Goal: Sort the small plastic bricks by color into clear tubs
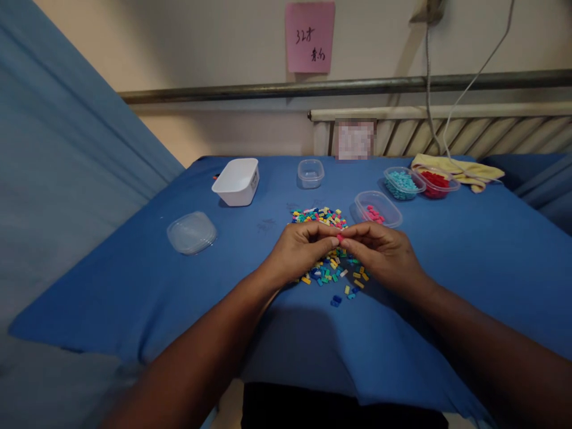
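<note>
Over the middle of the blue-covered table, my left hand (302,247) and my right hand (383,249) meet fingertip to fingertip. Both pinch a small pink toy brick (340,238) between thumb and fingers. Below and behind them spreads a pile of small mixed bricks (328,273) in blue, yellow, green, white and pink, partly hidden by the hands. Just beyond my right hand stands a clear plastic tub (388,208) with some pink bricks (374,214) in it. A few dark blue bricks (336,301) lie nearer to me, apart from the pile.
A white bin (236,186), a small clear tub (310,173) and stacked clear lids (192,232) are at the left and back. Tubs of light blue bricks (402,183) and red bricks (434,182) stand at the back right, beside a yellow cloth (465,168).
</note>
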### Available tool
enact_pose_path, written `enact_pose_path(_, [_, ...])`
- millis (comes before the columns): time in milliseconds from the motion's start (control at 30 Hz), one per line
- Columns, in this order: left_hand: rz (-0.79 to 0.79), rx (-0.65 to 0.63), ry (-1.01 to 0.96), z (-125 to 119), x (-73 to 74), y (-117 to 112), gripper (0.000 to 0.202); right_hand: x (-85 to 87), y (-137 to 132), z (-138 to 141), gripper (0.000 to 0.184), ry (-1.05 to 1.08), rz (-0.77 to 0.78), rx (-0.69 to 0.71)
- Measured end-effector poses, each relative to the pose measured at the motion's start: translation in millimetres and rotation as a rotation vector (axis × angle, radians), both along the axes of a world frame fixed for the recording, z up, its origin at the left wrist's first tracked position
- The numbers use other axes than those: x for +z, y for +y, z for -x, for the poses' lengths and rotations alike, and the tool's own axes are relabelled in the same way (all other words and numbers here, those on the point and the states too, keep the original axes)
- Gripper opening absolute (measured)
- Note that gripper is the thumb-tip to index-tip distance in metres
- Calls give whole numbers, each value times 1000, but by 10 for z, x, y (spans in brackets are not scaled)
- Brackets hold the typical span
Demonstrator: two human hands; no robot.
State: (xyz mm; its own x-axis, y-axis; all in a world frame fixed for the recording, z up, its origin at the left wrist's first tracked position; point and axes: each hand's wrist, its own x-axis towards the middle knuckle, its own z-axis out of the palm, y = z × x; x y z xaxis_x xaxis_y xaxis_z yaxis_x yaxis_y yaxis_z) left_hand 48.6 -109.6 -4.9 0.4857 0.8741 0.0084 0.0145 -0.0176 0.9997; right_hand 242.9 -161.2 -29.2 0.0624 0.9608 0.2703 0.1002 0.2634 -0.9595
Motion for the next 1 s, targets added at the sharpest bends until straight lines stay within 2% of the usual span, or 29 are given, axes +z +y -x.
enact_pose_path(100, [-121,61,63,43,24,47,41,78,64,-220,18,-144,-66,-171])
enact_pose_path(200, [-281,147,234,247,96,172,33,149,169,-543,22,-348,-144,-405])
enact_pose_path(333, [-420,34,575,568,188,328,25,136,250,-801,26,-492,-192,-498])
enact_pose_path(433, [-517,-117,711,665,224,339,23,89,212,-734,21,-573,-263,-434])
enact_pose_path(533, [-624,-296,756,648,231,291,25,45,148,-544,21,-703,-321,-211])
enact_pose_path(600, [-675,-355,784,624,227,261,26,7,121,-426,27,-802,-337,-84])
enact_pose_path(700, [-683,-342,797,610,218,241,21,-67,106,-325,39,-950,-315,-9])
enact_pose_path(833, [-639,-298,813,608,220,235,13,-127,107,-303,51,-1132,-248,-29])
enact_pose_path(1000, [-614,-260,870,592,236,219,8,-107,139,-326,41,-1296,-192,17])
